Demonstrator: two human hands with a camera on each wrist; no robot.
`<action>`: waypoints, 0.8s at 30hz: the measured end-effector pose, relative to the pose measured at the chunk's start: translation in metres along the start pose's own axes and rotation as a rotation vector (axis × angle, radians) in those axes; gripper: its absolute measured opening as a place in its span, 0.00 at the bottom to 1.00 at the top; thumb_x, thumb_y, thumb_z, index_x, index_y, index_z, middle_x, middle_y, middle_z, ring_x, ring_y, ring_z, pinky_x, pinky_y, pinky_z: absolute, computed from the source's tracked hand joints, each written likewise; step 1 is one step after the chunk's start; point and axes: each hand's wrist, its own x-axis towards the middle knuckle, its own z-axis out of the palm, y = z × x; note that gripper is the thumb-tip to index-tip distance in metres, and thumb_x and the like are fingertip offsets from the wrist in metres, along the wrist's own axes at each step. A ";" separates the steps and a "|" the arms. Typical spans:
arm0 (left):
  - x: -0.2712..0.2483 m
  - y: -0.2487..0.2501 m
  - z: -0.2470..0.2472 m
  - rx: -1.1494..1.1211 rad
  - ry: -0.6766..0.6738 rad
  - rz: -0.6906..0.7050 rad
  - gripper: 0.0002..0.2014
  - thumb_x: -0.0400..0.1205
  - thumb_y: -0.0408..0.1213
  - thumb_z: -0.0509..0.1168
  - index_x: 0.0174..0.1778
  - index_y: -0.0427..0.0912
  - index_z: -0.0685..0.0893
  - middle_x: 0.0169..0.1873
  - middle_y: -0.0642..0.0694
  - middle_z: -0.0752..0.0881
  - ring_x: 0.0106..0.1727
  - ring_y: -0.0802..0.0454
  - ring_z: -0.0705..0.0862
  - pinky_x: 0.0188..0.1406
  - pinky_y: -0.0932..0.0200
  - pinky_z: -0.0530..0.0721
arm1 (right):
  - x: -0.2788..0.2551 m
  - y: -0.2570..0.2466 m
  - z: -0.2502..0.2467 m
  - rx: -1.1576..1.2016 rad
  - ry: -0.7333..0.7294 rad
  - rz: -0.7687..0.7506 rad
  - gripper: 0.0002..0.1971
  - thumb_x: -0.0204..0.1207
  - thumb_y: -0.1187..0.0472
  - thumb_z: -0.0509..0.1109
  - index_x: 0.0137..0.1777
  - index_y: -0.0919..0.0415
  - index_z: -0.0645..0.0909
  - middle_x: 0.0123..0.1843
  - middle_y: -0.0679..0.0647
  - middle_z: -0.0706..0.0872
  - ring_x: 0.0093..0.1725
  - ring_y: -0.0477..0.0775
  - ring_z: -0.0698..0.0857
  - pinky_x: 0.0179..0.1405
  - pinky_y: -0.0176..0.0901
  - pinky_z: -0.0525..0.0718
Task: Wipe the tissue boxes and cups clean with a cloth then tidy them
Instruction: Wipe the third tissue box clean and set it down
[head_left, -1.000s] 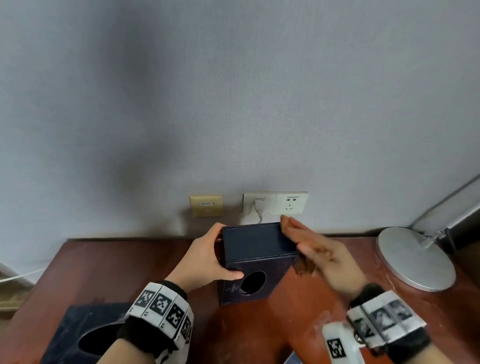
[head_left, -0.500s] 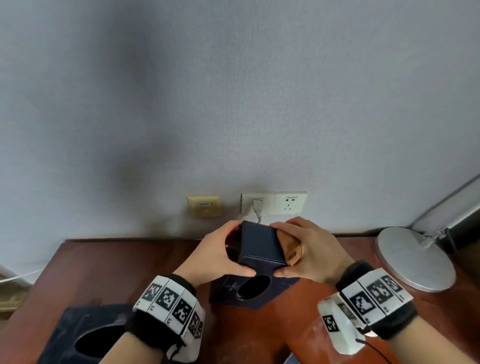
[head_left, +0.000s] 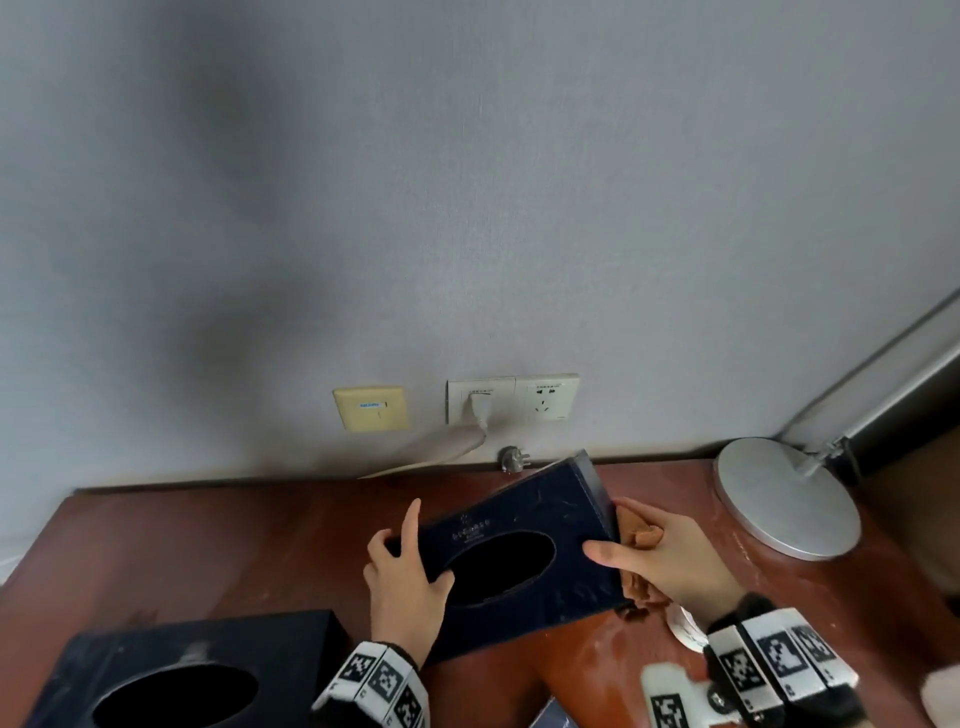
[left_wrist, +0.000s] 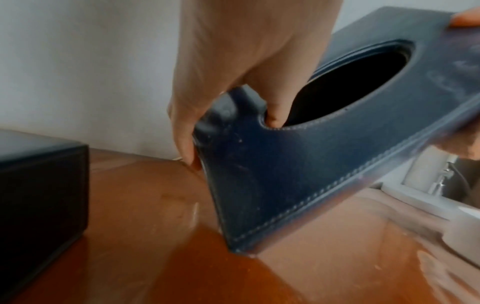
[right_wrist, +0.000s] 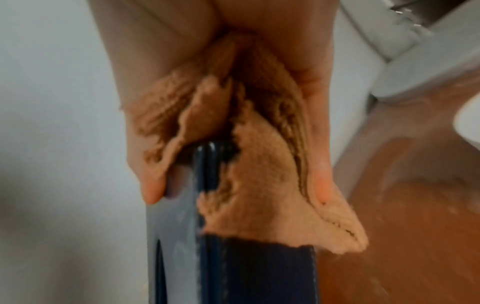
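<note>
Navy tissue box (head_left: 524, 551) was tilted, one corner on the desk (head_left: 208, 551), centre frame. Left hand (head_left: 408, 577) gripped its 9 o'clock end, thumb in the oval opening; right hand (head_left: 670, 556) clamped a tan cloth (right_wrist: 262, 185) over the 3 o'clock end. Second box (head_left: 171, 670) sat at 7 o'clock.

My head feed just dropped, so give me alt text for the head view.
Both hands hold a dark navy leather tissue box tilted over a reddish-brown wooden table; the left hand grips its near end, the right hand presses a tan cloth against its far end.
</note>
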 end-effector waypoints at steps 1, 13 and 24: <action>-0.001 -0.001 -0.002 0.052 -0.011 -0.002 0.39 0.81 0.40 0.66 0.81 0.62 0.48 0.76 0.40 0.55 0.71 0.39 0.64 0.67 0.51 0.73 | 0.002 0.009 0.002 0.045 -0.014 0.062 0.17 0.63 0.58 0.81 0.51 0.63 0.84 0.19 0.55 0.81 0.17 0.47 0.77 0.17 0.32 0.74; 0.009 -0.006 -0.028 0.502 -0.091 -0.077 0.33 0.82 0.46 0.63 0.80 0.58 0.55 0.72 0.41 0.63 0.69 0.41 0.67 0.58 0.54 0.79 | 0.025 0.051 0.024 -0.020 0.065 0.163 0.15 0.64 0.53 0.80 0.50 0.54 0.85 0.24 0.49 0.83 0.23 0.47 0.78 0.25 0.35 0.75; -0.002 -0.012 -0.020 0.700 -0.153 -0.046 0.31 0.82 0.47 0.63 0.79 0.56 0.56 0.70 0.42 0.64 0.68 0.43 0.68 0.55 0.57 0.80 | 0.031 0.064 0.046 -0.458 -0.103 0.018 0.33 0.59 0.54 0.81 0.67 0.45 0.77 0.58 0.44 0.86 0.61 0.46 0.83 0.62 0.36 0.78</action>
